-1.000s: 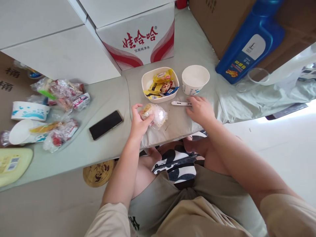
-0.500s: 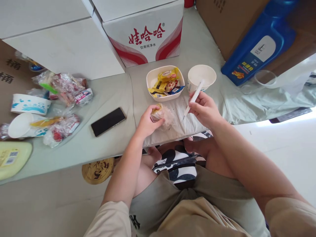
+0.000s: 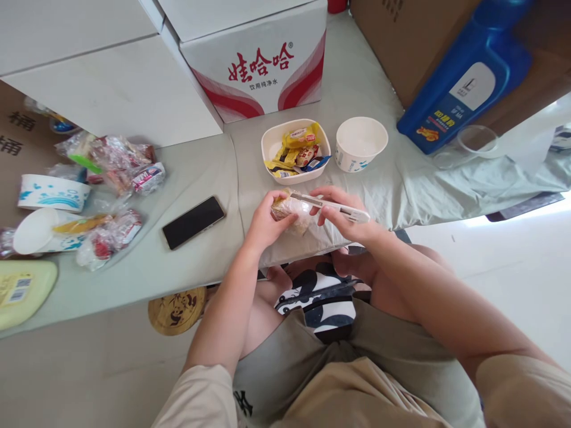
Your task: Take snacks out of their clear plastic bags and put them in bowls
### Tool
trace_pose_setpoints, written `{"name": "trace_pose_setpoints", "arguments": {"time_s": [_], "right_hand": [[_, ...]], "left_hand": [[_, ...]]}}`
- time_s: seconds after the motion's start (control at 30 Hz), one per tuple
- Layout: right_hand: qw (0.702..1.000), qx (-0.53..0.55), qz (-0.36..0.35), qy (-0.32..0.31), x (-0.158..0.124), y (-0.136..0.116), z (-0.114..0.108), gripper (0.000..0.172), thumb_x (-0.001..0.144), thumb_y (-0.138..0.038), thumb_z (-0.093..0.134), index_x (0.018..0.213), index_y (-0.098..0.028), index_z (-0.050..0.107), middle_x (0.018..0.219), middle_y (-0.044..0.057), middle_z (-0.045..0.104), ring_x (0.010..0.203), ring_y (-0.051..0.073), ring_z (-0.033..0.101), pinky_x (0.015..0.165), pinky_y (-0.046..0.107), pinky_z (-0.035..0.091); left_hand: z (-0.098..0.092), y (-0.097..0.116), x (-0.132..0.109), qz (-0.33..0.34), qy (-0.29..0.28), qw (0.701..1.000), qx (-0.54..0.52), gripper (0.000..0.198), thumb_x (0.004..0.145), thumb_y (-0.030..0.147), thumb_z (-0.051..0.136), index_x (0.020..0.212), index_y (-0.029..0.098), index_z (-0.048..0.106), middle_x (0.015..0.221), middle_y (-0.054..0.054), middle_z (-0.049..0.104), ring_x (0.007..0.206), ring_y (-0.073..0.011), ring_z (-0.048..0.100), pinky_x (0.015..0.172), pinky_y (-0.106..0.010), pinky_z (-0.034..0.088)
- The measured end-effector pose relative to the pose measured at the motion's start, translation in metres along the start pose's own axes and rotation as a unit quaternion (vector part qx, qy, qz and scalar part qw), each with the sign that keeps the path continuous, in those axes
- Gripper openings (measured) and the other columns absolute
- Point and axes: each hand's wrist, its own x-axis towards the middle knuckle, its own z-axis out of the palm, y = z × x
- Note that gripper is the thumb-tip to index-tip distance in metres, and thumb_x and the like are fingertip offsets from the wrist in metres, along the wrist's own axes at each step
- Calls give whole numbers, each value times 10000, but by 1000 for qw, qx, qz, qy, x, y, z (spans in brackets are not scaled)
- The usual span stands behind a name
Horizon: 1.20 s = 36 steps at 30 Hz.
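Slim white plastic utility knife [image 3: 344, 209] swung leftward with right hand [image 3: 355, 232] since earlier frame. Right fingers pinched round its handle. Left hand [image 3: 263, 223] curled round crinkled clear-plastic-wrapped bundle [image 3: 301, 208], near front edge of pale green cloth-covered table [image 3: 200, 169]. Bundle just left of right fingers; knife's long axis near crosswise, narrow end leftmost, over bundle's far side. Contact: cannot tell.

A pale green-covered table [image 3: 196, 169] is carrying a black phone [image 3: 193, 222]. Farther back, a white tray [image 3: 273, 142], a paper bowl [image 3: 355, 159] and a blue bottle [image 3: 450, 110] are standing.
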Motion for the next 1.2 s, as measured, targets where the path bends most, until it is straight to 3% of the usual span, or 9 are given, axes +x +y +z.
{"name": "trace_pose_setpoints", "arguments": {"time_s": [0.13,0.23,0.57,0.73,0.8,0.9,1.03,1.1,1.2], "right_hand": [[987,-141,-52,-53,1,4,1,419,1003,-486,502,1284,-195,611,1120,107,768,962,232,736,840,369,549],[981,-161,-87,-55,2,7,1,417,1016,-473,477,1300,-197,608,1209,128,737,1086,255,707,907,394,548],[979,-164,-115,-49,3,9,-1,459,1033,-493,458,1353,-203,614,1003,97,697,872,222,667,790,355,532],[980,-142,-132,-48,4,7,-5,442,1032,-454,484,1359,-191,620,969,88,701,838,209,661,773,353,528],[982,-132,-132,-37,4,6,-7,403,1017,-428,512,1319,-196,645,993,89,699,862,210,670,801,365,537],[984,-119,-131,23,2,5,-9,238,962,-344,552,1076,-206,707,1112,113,679,996,237,674,901,403,536],[988,-108,-81,71,2,4,-11,111,865,-201,511,883,-225,617,968,76,696,908,228,670,848,382,530],[985,-149,-20,81,3,5,-10,134,838,-195,504,925,-233,598,866,58,684,819,230,652,762,365,510],[963,-249,76,69,4,7,-6,285,796,-213,523,1070,-214,603,917,83,674,813,261,631,703,368,475]], "left_hand": [[1,-5,2,-2,30,999,-14,642,615,422,910,1116,249,548,1047,-19,632,871,-159,627,774,-268,507],[0,-8,3,-18,46,998,-46,749,593,463,924,1177,259,503,1066,-33,631,912,-174,642,810,-286,518],[-3,-3,5,-61,56,986,-147,789,548,532,942,1129,276,474,1014,-10,682,845,-169,682,706,-268,538],[-12,-5,10,-87,128,956,-249,681,552,427,952,1038,269,502,1039,1,710,810,-130,696,634,-221,543],[-17,-8,13,-92,165,942,-277,627,571,379,942,1012,262,512,1014,6,715,783,-110,689,650,-219,561],[-22,-14,15,-87,185,940,-271,571,635,379,900,1026,277,496,934,30,701,763,-104,678,651,-227,573],[-20,-14,15,-86,167,949,-251,595,646,393,887,1050,292,462,950,37,686,794,-115,684,645,-238,576],[-16,-11,13,-95,154,953,-243,639,604,383,907,1052,284,463,1005,24,683,799,-123,682,621,-233,561],[-8,-9,10,-95,124,972,-179,661,578,374,908,1071,264,482,1000,10,666,775,-131,662,608,-235,544]]}}
